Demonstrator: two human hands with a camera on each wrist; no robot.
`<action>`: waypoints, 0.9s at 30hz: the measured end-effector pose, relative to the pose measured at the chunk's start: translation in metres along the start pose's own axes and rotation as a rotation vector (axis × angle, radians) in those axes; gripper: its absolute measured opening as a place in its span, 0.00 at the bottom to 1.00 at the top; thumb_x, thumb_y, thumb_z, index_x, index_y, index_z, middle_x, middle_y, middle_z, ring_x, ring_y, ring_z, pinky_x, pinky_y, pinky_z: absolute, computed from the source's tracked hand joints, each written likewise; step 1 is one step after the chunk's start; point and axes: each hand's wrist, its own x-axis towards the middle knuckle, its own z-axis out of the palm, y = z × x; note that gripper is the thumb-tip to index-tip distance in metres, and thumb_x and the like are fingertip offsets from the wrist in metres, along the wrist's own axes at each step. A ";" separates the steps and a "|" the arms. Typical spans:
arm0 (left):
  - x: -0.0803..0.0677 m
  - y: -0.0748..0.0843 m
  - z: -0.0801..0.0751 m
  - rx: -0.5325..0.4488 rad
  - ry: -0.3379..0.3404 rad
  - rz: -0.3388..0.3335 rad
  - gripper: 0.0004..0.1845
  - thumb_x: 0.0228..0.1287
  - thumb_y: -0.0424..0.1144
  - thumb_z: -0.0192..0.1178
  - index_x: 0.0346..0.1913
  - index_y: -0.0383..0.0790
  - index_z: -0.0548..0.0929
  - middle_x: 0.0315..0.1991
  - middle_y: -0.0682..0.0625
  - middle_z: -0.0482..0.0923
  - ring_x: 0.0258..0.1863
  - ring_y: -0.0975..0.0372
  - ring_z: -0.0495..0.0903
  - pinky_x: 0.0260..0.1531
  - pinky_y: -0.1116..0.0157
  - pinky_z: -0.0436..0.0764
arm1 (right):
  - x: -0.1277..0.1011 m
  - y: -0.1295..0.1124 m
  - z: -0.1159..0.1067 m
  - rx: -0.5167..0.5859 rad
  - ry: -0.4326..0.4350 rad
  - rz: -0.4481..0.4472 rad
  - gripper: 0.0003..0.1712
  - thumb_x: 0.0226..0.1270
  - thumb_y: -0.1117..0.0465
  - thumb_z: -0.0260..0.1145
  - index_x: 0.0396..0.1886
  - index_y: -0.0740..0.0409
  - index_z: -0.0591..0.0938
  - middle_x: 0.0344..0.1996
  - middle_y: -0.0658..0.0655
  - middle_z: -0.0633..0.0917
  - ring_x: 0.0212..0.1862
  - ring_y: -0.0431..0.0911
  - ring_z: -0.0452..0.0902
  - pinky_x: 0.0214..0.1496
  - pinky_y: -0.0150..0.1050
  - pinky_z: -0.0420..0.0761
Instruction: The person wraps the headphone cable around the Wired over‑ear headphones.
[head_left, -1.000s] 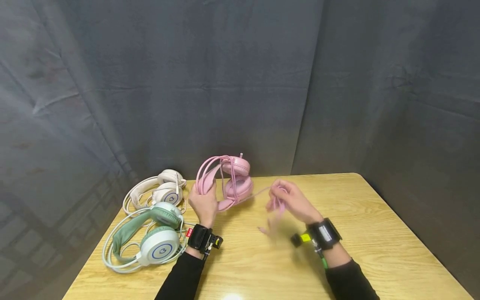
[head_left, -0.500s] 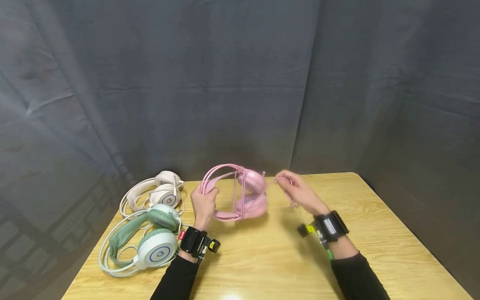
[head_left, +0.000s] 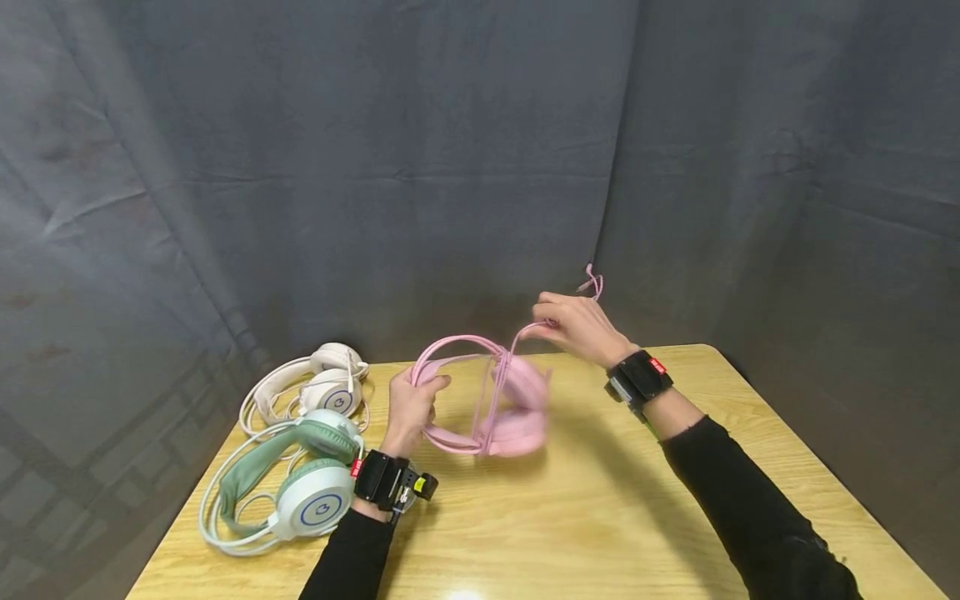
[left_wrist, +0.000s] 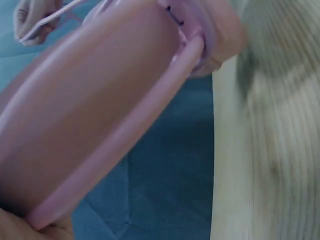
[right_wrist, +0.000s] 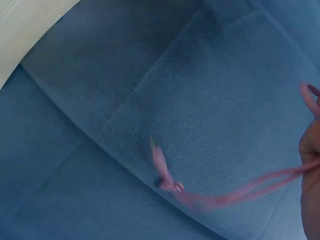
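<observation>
- Right now the pink over-ear headphones with padded cups [head_left: 502,400] are hanging just above the far middle of the light wooden table [head_left: 600,517], cups blurred and pointing down toward the tabletop.
- The left hand [head_left: 412,408] is gripping the headband at its left side, fingers curled round the thin pink hoops; in the left wrist view the band [left_wrist: 100,115] is filling most of the picture.
- The thin pink cable [head_left: 525,333] is running up from the band to the right hand [head_left: 577,327], which is raised above the table edge and pinching the cord, fingers closed together on it.
- The cable's loose end [head_left: 592,279] is sticking up past the knuckles; in the right wrist view the cord [right_wrist: 220,197] is dangling blurred against the backdrop.
- Black wrist straps are sitting on both wrists, over black sleeves.
- To the left, the green-and-white headphones [head_left: 300,475] are lying flat on the table near the left forearm.
- Behind those, the cream-white headphones [head_left: 315,383] are resting at the far left corner.
- A dark grey fabric backdrop [head_left: 375,167] is hanging behind everything.
</observation>
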 end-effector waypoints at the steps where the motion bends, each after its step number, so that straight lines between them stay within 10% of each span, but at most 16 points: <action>1: 0.000 0.000 0.000 -0.014 -0.017 -0.009 0.08 0.51 0.31 0.66 0.31 0.42 0.77 0.10 0.60 0.63 0.05 0.70 0.59 0.04 0.73 0.57 | 0.002 0.002 0.001 -0.008 -0.013 0.001 0.17 0.56 0.50 0.71 0.22 0.48 0.71 0.24 0.45 0.68 0.23 0.35 0.61 0.20 0.29 0.61; 10: 0.002 0.003 -0.001 -0.066 -0.144 -0.044 0.08 0.50 0.27 0.63 0.33 0.39 0.76 0.10 0.59 0.62 0.06 0.71 0.57 0.04 0.74 0.56 | 0.008 0.009 0.013 -0.015 -0.096 0.102 0.20 0.59 0.43 0.68 0.19 0.46 0.71 0.22 0.45 0.68 0.21 0.37 0.62 0.20 0.31 0.62; 20: 0.007 0.000 -0.002 -0.142 -0.137 -0.070 0.09 0.53 0.28 0.63 0.28 0.42 0.72 0.09 0.60 0.58 0.06 0.72 0.55 0.04 0.74 0.53 | 0.007 0.020 0.016 -0.037 -0.109 0.218 0.25 0.57 0.39 0.68 0.17 0.47 0.67 0.18 0.45 0.66 0.20 0.38 0.60 0.20 0.33 0.59; 27: 0.010 -0.004 -0.001 -0.135 -0.117 -0.093 0.13 0.51 0.43 0.74 0.27 0.44 0.78 0.07 0.61 0.58 0.05 0.72 0.54 0.04 0.74 0.54 | 0.013 0.028 0.021 -0.067 -0.077 0.189 0.26 0.50 0.36 0.70 0.12 0.46 0.71 0.20 0.45 0.70 0.32 0.45 0.64 0.43 0.42 0.65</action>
